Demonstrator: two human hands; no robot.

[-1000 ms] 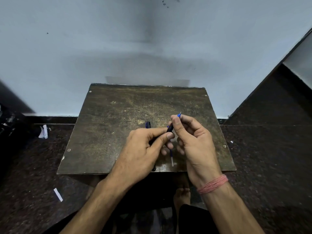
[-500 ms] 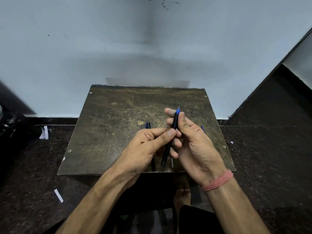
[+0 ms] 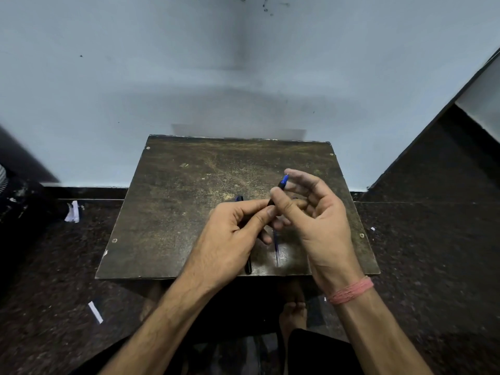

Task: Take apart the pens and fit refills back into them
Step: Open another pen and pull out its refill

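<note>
The pen (image 3: 278, 191) is pinched tip-up between the left hand (image 3: 232, 236) and the right hand (image 3: 319, 220), fingers closed on its barrel, seemingly so its halves can be twisted

My left hand (image 3: 230, 236) covers most of the black pen (image 3: 248, 267) on the worktop (image 3: 176, 212). The held pen (image 3: 281, 185) is mostly hidden too; my right fingers (image 3: 300, 175) blur
</note>
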